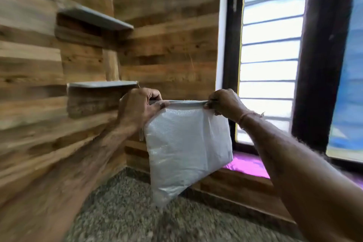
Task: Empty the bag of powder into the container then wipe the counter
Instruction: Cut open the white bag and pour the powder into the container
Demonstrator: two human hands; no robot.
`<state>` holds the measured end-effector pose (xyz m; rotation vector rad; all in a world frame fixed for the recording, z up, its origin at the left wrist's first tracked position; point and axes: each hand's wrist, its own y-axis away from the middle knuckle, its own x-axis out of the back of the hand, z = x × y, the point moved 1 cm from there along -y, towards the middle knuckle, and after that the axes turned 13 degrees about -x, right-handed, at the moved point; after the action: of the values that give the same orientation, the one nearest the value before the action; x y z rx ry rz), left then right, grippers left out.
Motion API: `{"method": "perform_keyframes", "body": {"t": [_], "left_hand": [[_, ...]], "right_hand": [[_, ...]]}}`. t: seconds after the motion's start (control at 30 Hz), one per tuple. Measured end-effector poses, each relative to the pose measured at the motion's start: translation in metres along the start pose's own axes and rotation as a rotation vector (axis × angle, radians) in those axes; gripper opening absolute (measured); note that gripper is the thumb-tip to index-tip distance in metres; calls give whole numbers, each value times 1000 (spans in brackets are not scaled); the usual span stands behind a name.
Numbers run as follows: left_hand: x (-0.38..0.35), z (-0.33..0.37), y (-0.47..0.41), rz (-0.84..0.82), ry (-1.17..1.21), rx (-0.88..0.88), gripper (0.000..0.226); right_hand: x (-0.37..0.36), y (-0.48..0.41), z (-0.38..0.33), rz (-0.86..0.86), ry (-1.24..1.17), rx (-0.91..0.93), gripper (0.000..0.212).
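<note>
Two grey shelves, an upper shelf (94, 18) and a lower shelf (102, 84), jut from the wood-plank wall (29, 61), up and to the left of the bag. The left hand (137, 106) pinches the bag's top left corner, its grip closed tight on the folded upper edge, thumb pressed along the seam. The bag of powder (186, 149) hangs in the air between both hands, a white woven-looking plastic pouch, tilted so its lower corner points down toward the speckled granite desk (121, 212), apart from it. The right hand (225, 102) holds the bag's top right corner, grip closed on the same edge, a thin thread band at the wrist. Right of the bag stands a barred window (271, 55) in a dark frame, with a pink cloth (247, 165) lying on the sill behind the bag's lower right edge.
</note>
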<state>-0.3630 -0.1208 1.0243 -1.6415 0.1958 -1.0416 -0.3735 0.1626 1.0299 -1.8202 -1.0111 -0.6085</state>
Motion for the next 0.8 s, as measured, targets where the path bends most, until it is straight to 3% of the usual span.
{"method": "perform_keyframes", "body": {"t": [0.3, 0.47, 0.6, 0.8], "left_hand": [[-74, 111, 198, -277, 78, 47, 47], [-101, 155, 304, -428, 79, 155, 38], [-111, 171, 349, -506, 12, 226, 32], [-105, 168, 365, -577, 35, 275, 27]], "right_hand": [[-56, 170, 136, -269, 74, -67, 32], [-109, 241, 180, -436, 108, -197, 6], [-152, 273, 199, -468, 122, -230, 15], [-176, 289, 201, -409, 115, -277, 10]]}}
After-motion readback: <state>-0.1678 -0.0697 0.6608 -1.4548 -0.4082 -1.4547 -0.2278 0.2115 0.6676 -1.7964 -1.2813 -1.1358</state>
